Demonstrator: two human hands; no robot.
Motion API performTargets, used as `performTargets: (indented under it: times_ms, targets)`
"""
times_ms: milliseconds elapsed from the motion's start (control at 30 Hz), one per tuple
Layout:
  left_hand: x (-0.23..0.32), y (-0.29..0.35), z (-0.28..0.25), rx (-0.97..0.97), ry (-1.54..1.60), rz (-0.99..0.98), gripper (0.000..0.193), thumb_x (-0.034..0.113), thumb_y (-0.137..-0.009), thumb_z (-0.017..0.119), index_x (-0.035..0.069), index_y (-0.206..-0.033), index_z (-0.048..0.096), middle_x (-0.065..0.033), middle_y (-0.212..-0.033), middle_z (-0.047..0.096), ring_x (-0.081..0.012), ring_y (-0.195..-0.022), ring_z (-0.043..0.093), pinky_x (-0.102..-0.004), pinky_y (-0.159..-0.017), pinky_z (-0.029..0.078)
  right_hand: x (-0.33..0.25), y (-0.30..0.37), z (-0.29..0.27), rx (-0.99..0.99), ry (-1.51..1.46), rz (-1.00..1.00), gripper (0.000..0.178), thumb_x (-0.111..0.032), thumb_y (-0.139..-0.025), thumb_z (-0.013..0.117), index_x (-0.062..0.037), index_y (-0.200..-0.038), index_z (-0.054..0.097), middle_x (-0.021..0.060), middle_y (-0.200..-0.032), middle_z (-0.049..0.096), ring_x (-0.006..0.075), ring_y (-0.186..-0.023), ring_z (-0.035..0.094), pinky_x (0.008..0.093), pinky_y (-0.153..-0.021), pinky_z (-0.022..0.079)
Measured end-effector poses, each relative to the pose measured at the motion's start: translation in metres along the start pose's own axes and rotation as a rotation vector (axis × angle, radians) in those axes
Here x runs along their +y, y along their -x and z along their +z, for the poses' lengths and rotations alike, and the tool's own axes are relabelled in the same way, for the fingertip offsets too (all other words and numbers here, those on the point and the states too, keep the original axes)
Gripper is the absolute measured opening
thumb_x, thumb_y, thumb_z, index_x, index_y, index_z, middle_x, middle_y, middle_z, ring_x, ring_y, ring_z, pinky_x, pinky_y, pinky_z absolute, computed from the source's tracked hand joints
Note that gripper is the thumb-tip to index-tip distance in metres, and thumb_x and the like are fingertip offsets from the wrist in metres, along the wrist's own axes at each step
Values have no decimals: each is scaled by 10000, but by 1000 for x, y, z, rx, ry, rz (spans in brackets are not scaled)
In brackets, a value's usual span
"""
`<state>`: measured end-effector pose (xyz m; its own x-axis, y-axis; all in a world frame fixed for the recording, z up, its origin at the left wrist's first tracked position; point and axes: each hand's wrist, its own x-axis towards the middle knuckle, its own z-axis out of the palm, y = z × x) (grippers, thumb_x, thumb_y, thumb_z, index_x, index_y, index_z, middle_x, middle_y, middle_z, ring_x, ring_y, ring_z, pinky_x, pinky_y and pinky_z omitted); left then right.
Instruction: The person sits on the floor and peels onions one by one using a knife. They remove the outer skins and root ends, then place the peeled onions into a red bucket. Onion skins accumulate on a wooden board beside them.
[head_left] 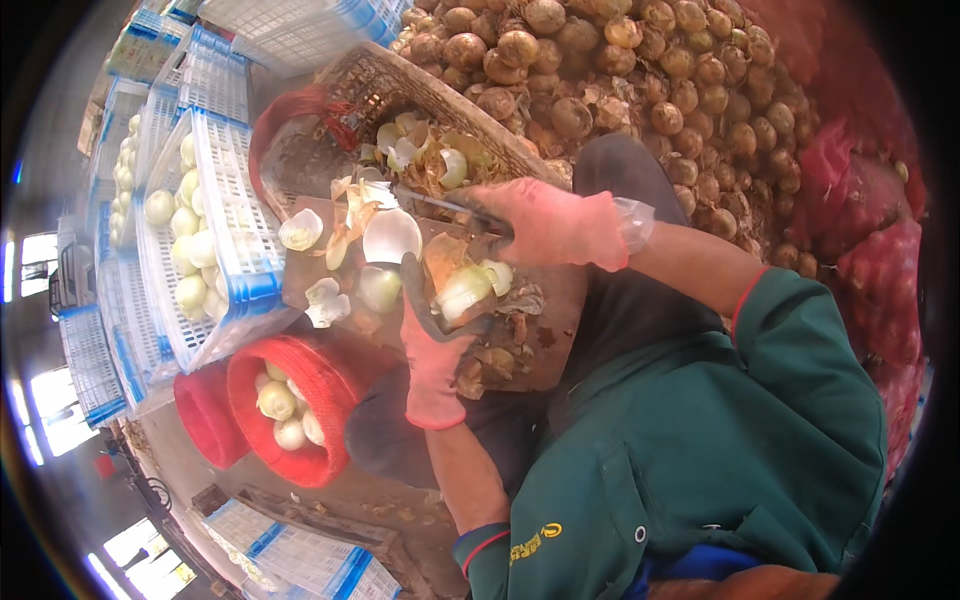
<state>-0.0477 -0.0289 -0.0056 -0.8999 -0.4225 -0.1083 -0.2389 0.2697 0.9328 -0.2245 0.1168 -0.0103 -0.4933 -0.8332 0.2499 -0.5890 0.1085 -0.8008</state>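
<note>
While left hand [437, 340] grips a half-peeled onion [465, 290] on board [545, 330], right hand [545, 225] clenches prob. a knife [440, 203].

The cutting board [540, 345] is crowded with onion halves [390, 235] and peels [345, 215]. A white crate [235, 215] blocks the left side and a wicker basket [400, 85] the far side. Only the near right corner of the board is bare.

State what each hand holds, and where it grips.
Left hand grips a half-peeled onion around its lower side; right hand holds a knife by the handle.
</note>
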Motion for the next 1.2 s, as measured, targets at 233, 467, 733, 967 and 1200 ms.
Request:
performTargets:
  times_ms: [233,467,733,967,1200]
  targets:
    - [8,-1,-8,-101,167,-43,1117,28,-547,845,11,-1468,213,-109,-1443,371,-201,-1269,430,-338,-1029,408,-8,-13,18,-278,-454,356,583,-75,-758,611,-84,-1322,461,131,-811,639,191,-674,619,339,-581,502]
    - [-2,13,-17,-19,-92,-138,1034,110,-610,836,58,-1466,257,-129,-1347,488,-223,-1148,546,-340,-976,452,-56,2,-2,-255,-472,436,474,-91,-753,619,-38,-1214,526,173,-865,655,251,-790,649,356,-708,502]
    - [-3,23,-4,147,-92,-174,1048,167,-613,830,99,-1475,238,-124,-1211,576,-234,-1091,574,-344,-939,466,-43,-3,12,-150,-424,440,248,-62,-732,587,10,-968,562,154,-682,596,221,-601,602,365,-555,481]
    - [-15,20,-5,191,163,-146,1040,287,-651,843,85,-1482,251,-117,-1210,578,-204,-1086,563,-336,-933,454,-39,-24,-13,-188,-376,591,303,-86,-790,559,-20,-1085,589,92,-671,610,155,-575,594,331,-487,471]
    - [-18,21,-7,141,311,-73,837,83,-738,740,32,-1451,306,-90,-1376,432,-196,-1205,481,-328,-1006,406,-45,8,2,-309,-566,354,467,-127,-776,655,-21,-1209,518,116,-787,634,176,-681,613,330,-593,503]
